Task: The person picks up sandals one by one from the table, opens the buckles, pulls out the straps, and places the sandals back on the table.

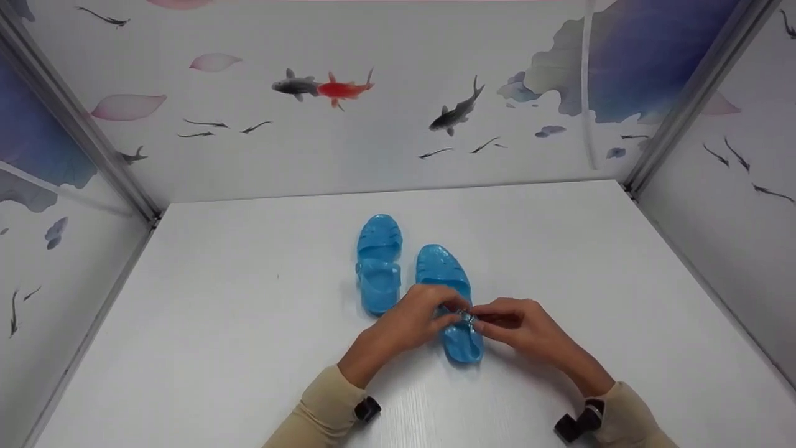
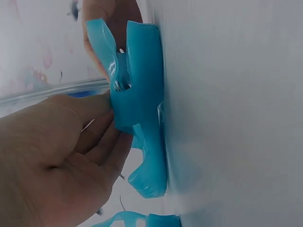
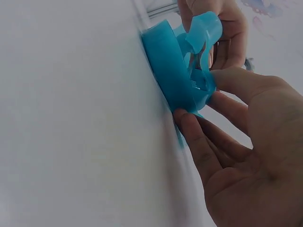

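Observation:
A glossy blue sandal [image 1: 440, 264] lies on the table with its toe pointing away from me. My left hand [image 1: 415, 316] reaches over its middle and pinches the ankle strap near a small silvery buckle [image 1: 467, 317]. From the right side my right hand [image 1: 525, 326] grips the same strap area between thumb and fingers. In the left wrist view the sandal's side [image 2: 142, 80] shows upright against the table, and its strap stands up at the heel. One fingertip of the right hand touches the sole's edge in the right wrist view. Fingers partly hide the buckle.
The matching blue sandal [image 1: 379, 239] lies just left, parallel, its strap across the opening. A white table [image 1: 236, 311] carries both. Printed panels with fish [image 1: 345, 89] and petals enclose the back and sides, with metal posts [image 1: 696, 93] at the corners.

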`<action>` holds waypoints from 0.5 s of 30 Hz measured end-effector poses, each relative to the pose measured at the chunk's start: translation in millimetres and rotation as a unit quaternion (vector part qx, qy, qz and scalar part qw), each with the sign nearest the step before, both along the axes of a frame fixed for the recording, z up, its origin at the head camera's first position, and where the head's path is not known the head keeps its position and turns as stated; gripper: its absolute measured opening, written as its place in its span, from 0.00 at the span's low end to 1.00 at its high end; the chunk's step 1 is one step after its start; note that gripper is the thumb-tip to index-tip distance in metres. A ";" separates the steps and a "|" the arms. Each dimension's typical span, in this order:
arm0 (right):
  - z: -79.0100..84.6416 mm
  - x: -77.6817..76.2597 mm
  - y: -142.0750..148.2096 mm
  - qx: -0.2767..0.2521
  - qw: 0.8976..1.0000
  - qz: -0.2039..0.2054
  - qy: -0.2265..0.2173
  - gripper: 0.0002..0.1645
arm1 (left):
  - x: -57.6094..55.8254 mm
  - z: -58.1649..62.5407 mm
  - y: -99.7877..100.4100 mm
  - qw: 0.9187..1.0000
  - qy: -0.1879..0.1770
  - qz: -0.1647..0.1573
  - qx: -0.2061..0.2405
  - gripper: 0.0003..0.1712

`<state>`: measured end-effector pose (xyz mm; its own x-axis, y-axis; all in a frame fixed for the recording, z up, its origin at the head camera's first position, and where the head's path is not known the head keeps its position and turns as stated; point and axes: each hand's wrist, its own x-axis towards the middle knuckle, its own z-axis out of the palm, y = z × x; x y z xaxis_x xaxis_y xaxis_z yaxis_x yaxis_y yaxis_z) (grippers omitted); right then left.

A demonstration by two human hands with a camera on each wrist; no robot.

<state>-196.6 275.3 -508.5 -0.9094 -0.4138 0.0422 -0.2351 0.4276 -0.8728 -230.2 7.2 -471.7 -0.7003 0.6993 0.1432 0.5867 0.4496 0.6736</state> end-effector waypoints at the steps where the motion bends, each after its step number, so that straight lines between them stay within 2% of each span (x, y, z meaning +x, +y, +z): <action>1: 0.1 -1.0 -0.1 -0.001 1.000 -0.001 -0.005 0.21 | -0.7 -0.1 -0.6 1.000 -0.008 0.002 0.000 0.17; 6: 1.0 -3.9 -3.3 -0.012 0.999 -0.023 -0.030 0.22 | -3.5 -1.6 -2.9 1.000 -0.030 0.005 -0.003 0.18; 12: 1.4 -3.1 -4.2 -0.027 0.999 -0.024 -0.020 0.16 | -3.8 -2.4 -2.2 1.000 -0.009 -0.017 -0.009 0.18; 15: 2.1 -2.4 -3.1 -0.032 0.999 -0.020 -0.021 0.15 | -3.2 -3.0 -1.5 1.000 -0.010 -0.020 -0.010 0.18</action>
